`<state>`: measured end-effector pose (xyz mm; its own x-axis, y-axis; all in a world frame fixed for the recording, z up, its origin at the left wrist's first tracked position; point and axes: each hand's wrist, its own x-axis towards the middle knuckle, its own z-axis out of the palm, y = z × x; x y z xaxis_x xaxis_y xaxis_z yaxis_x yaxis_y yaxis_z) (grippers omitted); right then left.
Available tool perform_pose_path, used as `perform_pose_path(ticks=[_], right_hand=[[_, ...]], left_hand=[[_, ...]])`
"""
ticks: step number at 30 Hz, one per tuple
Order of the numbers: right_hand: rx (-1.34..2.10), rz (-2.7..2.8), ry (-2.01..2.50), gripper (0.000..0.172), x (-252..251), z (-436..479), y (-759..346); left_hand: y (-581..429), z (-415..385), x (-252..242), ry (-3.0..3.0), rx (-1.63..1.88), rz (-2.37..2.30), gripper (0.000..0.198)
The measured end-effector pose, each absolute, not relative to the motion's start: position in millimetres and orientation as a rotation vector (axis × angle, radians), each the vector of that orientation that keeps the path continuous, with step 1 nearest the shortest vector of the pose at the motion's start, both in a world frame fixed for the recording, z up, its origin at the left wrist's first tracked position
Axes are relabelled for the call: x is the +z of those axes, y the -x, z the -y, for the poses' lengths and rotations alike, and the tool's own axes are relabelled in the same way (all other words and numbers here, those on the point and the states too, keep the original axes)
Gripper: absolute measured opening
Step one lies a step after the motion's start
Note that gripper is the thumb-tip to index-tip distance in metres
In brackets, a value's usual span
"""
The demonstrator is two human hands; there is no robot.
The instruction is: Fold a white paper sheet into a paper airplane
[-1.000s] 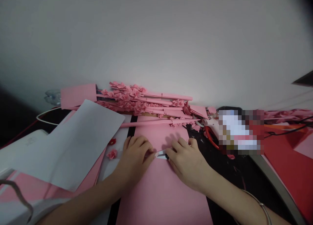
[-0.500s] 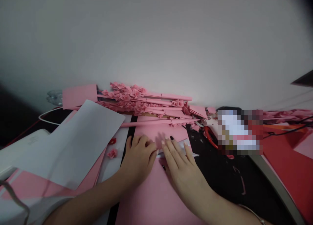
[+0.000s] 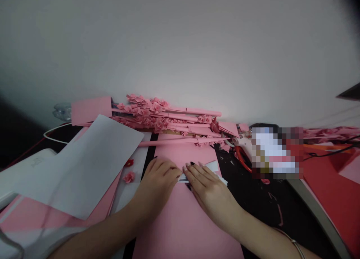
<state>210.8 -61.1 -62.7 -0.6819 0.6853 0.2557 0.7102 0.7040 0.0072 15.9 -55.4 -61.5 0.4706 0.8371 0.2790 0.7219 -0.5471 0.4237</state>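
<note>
Pressing down in the head view, your left hand (image 3: 156, 186) and right hand (image 3: 209, 189) lie open, not gripping, fingertips on a white paper strip (image 3: 213, 166) atop the pink sheet (image 3: 180, 217). Your fingers hide the strip's middle. Red-handled scissors (image 3: 241, 158) vanish behind a pixelated blur (image 3: 277, 152).

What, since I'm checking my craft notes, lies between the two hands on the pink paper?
In the head view, a white paper strip lies between the left hand and the right hand, on the pink sheet.
</note>
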Motion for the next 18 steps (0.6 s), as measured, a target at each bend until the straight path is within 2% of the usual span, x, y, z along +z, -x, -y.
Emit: perform_pose_path(ticks=[12,18], right_hand=[[0.014,2.654,1.169,0.042,-60,57,-209],[-0.049,2.62,1.258,0.049,-60,51,-206]], left_hand=[[-16,59,-60,-2.516,0.722,-1.14,0.022],[-17,58,-63,-2.529,0.768,-1.138,0.024]])
